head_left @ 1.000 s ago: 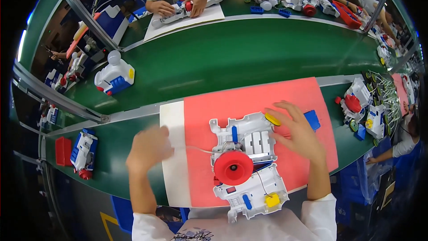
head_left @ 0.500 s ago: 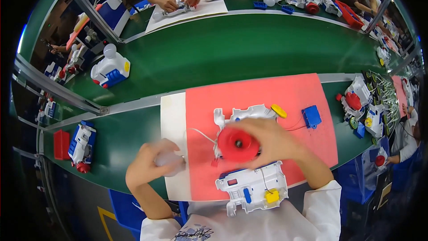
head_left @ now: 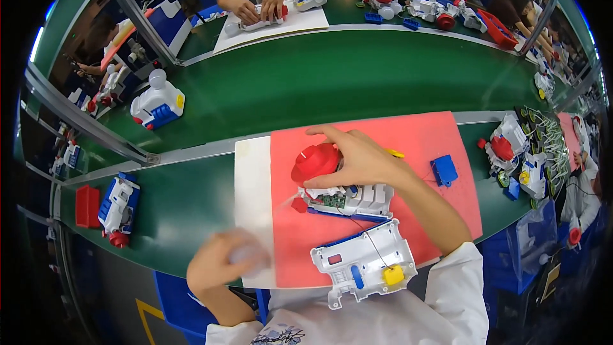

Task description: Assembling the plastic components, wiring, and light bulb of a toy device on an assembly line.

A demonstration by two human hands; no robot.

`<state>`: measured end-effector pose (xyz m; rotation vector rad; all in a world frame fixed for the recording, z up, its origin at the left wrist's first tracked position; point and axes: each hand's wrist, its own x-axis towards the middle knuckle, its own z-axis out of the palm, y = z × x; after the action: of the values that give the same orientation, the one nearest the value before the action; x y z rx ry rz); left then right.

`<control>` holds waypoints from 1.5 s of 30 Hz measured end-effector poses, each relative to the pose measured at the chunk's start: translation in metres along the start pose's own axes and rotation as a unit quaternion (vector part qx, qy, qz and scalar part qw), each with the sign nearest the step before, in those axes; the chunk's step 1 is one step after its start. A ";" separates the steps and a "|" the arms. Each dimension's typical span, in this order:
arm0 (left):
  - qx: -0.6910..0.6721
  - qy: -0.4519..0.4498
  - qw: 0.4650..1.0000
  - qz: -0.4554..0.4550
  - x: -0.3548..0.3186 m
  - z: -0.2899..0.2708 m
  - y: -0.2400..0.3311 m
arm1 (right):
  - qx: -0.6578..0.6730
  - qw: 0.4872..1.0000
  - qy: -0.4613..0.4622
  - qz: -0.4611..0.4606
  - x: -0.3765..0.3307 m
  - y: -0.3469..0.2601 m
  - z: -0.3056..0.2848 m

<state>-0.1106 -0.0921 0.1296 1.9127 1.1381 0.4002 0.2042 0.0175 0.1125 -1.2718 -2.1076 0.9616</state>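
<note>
My right hand [head_left: 367,158] is curled around a red round plastic part [head_left: 314,165], tilted over the left end of an open white toy shell half [head_left: 375,200]. A green circuit board [head_left: 333,201] shows inside that shell. Motion smears my left hand [head_left: 214,260], closed around a pale translucent ball [head_left: 245,255] over the mat's left edge. Nearer me lies the other white shell half [head_left: 377,249], inside up, carrying a yellow piece [head_left: 393,275] and a wire that runs toward the first half. A small yellow part [head_left: 396,153] sits partly behind my right hand.
On the pink mat [head_left: 408,131], a blue box [head_left: 444,170] lies at the right. Toy assemblies and wired parts [head_left: 546,137] crowd the bench's right end. A red bin [head_left: 87,206] and a toy [head_left: 119,203] stand left; another toy [head_left: 158,101] rests on the green belt [head_left: 332,76]. A co-worker works opposite.
My right hand has tipped the red part over and shifted it up and left, uncovering the circuit board. The left hand, with the ball, has dropped toward me. The far shell half has turned and moved nearer.
</note>
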 end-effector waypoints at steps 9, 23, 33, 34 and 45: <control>-0.040 0.355 0.925 -0.126 0.044 -0.015 -0.057 | -0.063 0.982 -0.113 -0.138 0.013 0.002 0.010; 0.250 0.428 0.866 -0.066 0.020 0.118 -0.040 | -0.015 0.958 -0.230 -0.173 -0.007 -0.016 -0.001; 0.334 0.392 0.855 -0.057 0.089 0.016 -0.099 | -0.115 0.991 0.060 -0.038 -0.066 0.056 -0.043; 0.274 0.343 0.897 -0.050 0.100 0.002 -0.113 | -0.209 0.975 0.081 0.004 -0.078 0.074 -0.051; -0.052 0.261 0.964 0.008 0.204 -0.009 -0.119 | -0.136 0.984 0.098 0.060 -0.100 0.087 -0.046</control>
<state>-0.0742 0.1094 0.0104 1.7705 1.4004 0.9972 0.3283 -0.0300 0.0689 -1.5738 -2.0757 0.5794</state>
